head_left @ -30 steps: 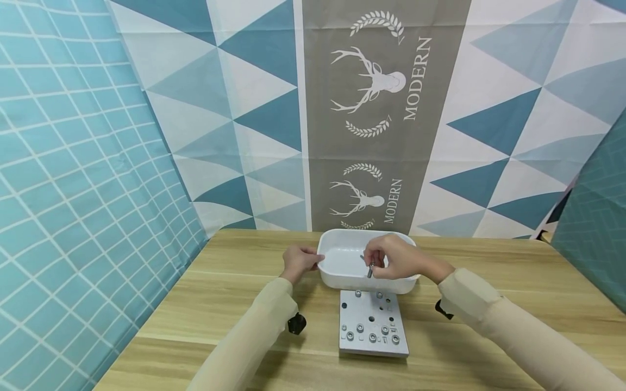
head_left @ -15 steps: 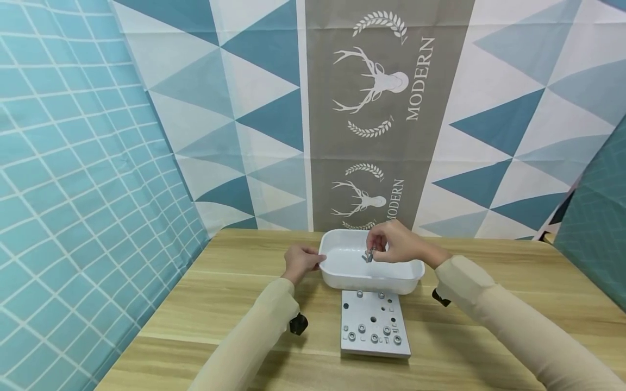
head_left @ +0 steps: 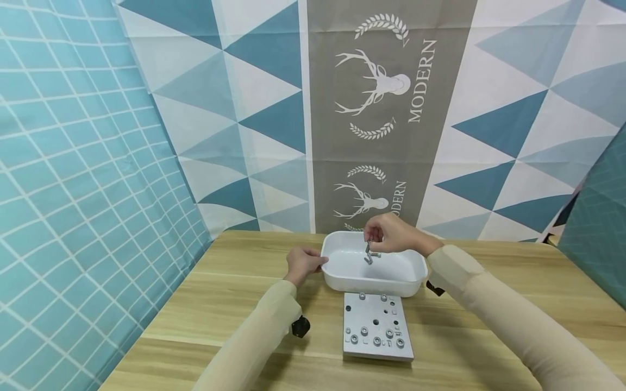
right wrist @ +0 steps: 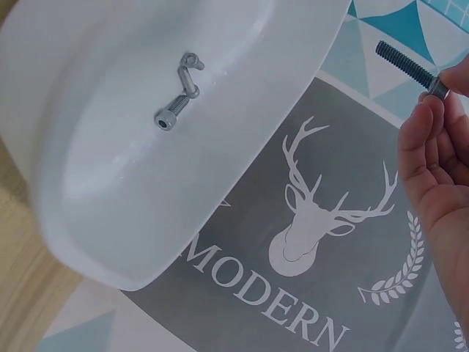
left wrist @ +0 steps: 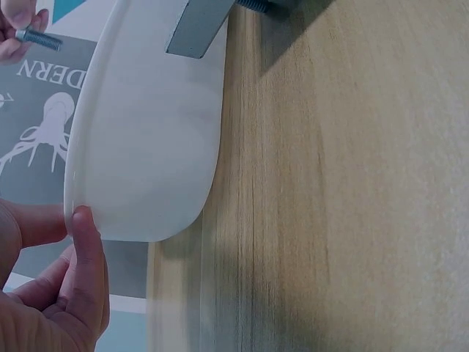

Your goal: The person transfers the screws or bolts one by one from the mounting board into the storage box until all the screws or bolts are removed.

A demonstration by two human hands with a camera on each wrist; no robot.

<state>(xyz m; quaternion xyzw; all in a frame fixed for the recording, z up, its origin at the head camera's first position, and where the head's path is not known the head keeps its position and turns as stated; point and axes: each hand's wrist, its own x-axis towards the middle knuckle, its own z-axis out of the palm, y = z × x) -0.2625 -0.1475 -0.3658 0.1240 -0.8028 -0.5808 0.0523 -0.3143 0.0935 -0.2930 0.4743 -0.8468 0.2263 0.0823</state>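
My right hand (head_left: 391, 233) pinches a bolt (right wrist: 404, 64) above the white tray (head_left: 371, 285), more bolts (right wrist: 167, 119) lying inside beneath it; my left hand (head_left: 303, 263) grips the rim (left wrist: 74, 139). The metal plate (head_left: 376, 330) sits nearer me than either.

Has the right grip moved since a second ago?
Yes: in the head view, the right grip has moved up the picture, away from the metal plate. Whether it rose or went farther back, I can't tell.

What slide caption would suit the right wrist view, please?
Right hand pinches a bolt by its head above a white tray with more bolts inside.
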